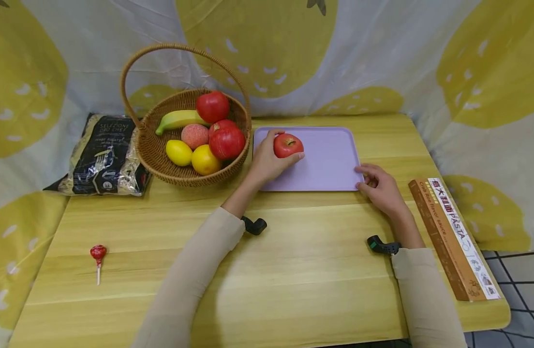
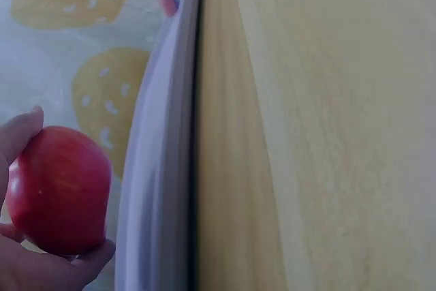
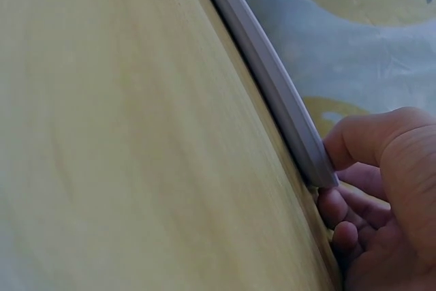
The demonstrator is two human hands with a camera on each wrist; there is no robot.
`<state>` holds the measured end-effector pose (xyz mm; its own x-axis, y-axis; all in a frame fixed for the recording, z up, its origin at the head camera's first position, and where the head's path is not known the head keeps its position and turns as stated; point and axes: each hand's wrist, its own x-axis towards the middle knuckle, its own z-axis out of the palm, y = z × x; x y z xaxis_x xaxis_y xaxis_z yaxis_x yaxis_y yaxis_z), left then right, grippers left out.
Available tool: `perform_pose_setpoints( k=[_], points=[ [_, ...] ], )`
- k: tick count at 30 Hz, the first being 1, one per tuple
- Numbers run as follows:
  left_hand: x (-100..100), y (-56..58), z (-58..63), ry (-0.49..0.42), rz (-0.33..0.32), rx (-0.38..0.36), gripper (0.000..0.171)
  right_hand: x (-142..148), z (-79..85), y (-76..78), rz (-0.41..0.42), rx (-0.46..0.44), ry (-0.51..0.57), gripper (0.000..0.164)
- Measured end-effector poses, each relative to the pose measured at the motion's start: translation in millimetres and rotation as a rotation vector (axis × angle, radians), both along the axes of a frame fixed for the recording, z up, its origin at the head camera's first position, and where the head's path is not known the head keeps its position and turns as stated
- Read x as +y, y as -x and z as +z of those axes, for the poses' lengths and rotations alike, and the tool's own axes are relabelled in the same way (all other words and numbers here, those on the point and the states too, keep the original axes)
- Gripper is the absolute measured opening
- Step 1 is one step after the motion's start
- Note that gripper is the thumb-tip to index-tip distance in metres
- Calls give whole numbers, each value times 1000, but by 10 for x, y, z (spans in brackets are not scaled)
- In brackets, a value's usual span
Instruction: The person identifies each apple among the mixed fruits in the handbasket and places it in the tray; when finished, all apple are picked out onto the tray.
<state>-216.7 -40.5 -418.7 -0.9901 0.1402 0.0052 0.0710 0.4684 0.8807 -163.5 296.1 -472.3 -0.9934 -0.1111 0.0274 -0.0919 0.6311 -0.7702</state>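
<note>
A red apple (image 1: 288, 146) is in my left hand (image 1: 267, 158), gripped between thumb and fingers over the left part of a lilac tray (image 1: 325, 157). In the left wrist view the apple (image 2: 63, 189) shows its smooth side, with fingertips above and below it. My right hand (image 1: 380, 187) is at the tray's near right corner. Seen from the right wrist, the thumb presses on the rim (image 3: 276, 86) and curled fingers lie under and beside that corner, pinching it.
A wicker basket (image 1: 162, 170) with a tall handle holds several fruits left of the tray. Beyond it lies a black pasta bag (image 1: 103, 157). A red lollipop (image 1: 98, 253) lies at front left, a long pasta box (image 1: 454, 239) along the table's right edge. Patterned cloth hangs behind.
</note>
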Motion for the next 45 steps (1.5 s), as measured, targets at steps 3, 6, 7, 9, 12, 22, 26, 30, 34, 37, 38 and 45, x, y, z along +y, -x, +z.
perform_pose_setpoints(
  k=[3,6,7,9,12,22,26,30,34,37,38,45],
  points=[
    [22,75,-78,-2,53,6,84,1,-6,-8,-2,4,11,43],
    [36,149,-164,-25,87,31,83,13,-7,-17,-1,12,13,42],
    [39,172,-196,-34,94,38,83,19,-8,-18,-3,13,13,42],
    [43,209,-264,-43,109,41,82,27,-17,-22,-1,14,7,42],
    [42,262,-349,-47,145,34,83,19,-26,-25,-1,9,7,42],
    [40,448,-339,-60,230,63,86,6,-6,10,7,24,11,43],
    [36,477,-332,-95,240,54,83,7,-2,8,19,31,6,44],
    [21,450,-339,-86,241,22,83,-13,-20,-19,19,18,20,44],
    [14,429,-329,-49,245,5,85,-24,-31,-38,10,8,23,44],
    [10,413,-321,-31,245,-1,89,-23,-32,-41,3,4,22,44],
    [7,404,-314,-21,242,-3,91,-23,-28,-41,2,2,25,44],
    [-13,293,-249,35,154,45,97,-16,-17,-27,7,13,27,44]
  ],
)
